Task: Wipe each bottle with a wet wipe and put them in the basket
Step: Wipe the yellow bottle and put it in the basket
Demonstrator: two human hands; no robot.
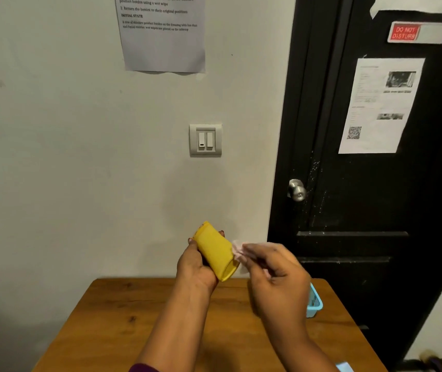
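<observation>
Fingers and thumb of the left hand [194, 267] curl round a yellow bottle [215, 251], held above the table [107, 318]. Its long axis runs from 11 to 5 o'clock, wide end lowest. The right hand [273, 269] pinches a wet wipe [237, 251] at the bottle's 3 o'clock edge. A blue basket [315, 302] sits at 4 o'clock.

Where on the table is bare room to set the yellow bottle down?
Left half of the table, between far edge and left forearm, is bare wood. Right side is crowded: blue basket behind the right hand.
</observation>
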